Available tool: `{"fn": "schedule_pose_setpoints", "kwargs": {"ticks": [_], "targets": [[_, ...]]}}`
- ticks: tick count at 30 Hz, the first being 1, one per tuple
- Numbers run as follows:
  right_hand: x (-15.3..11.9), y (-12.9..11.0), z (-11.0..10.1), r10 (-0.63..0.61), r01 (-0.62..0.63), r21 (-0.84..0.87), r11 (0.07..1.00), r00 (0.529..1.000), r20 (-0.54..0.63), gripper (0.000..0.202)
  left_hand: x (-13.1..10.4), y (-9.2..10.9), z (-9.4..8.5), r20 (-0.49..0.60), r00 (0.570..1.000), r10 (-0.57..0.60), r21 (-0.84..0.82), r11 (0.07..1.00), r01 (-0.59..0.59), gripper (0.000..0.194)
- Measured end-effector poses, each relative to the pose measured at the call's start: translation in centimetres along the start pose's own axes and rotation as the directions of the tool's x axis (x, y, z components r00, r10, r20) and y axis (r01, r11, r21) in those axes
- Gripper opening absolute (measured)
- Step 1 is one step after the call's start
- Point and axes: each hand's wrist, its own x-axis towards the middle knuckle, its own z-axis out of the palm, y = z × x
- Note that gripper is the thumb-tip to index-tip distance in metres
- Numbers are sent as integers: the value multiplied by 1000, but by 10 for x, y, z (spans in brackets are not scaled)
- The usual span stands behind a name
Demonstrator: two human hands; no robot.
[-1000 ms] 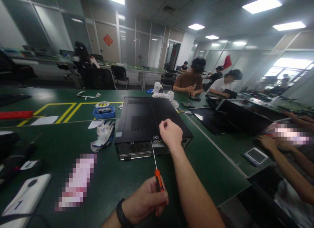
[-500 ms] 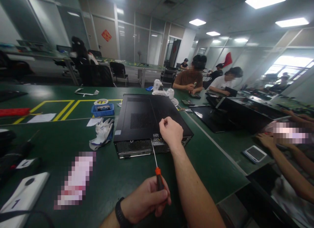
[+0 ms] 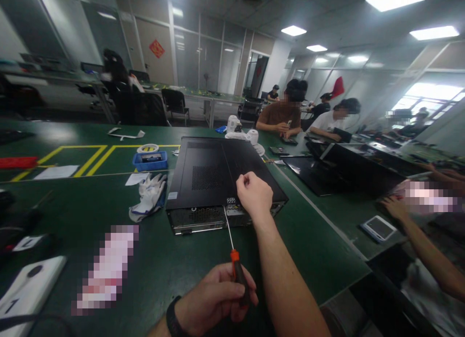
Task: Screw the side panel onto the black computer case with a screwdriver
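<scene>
**Fingertips and tool tip out of sight**

Your right hand [image 3: 255, 195] covers part of the black case [image 3: 207, 167], its curled fingertips hidden from you. Where the screwdriver [image 3: 238, 274] tip meets the case is too small to tell, and your left hand [image 3: 218, 296] hides part of the handle. Blocky pixels obscure the pink item [image 3: 109, 269]. The left edge cuts off the white panel [image 3: 32, 288].

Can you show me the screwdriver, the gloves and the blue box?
Screwdriver [image 3: 235, 255], head view: its orange collar.
Gloves [image 3: 148, 196], head view: the white fabric.
Blue box [image 3: 150, 166], head view: its front wall.
</scene>
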Motion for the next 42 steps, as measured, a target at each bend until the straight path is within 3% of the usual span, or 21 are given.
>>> {"fn": "schedule_pose_setpoints", "kwargs": {"ticks": [10, 22, 33, 38, 42], "targets": [[2, 1, 3, 23, -22, 22, 1000, 1000, -7, 31, 4, -1, 3, -82, 997, 5, 165, 986, 8, 54], [4, -4, 0, 21, -21, -5, 1000, 999, 27, 30, 5, -4, -5, -18, 997, -73, -23, 997, 73, 36], [4, -4, -1, 16, -16, 2, 1000, 999, 36, 29, 11, -13, -16, -39, 999, -20, 173, 985, 27, 48], [4, -3, 0, 15, -15, -2, 1000, 1000, 28, 30, 9, -6, -14, 69, 996, -54, 50, 997, 51, 40], [4, -3, 0, 6, -6, 1, 1000, 1000, 15, 29, 6, -3, -10, 38, 997, -68, 7, 998, 68, 38]]}}
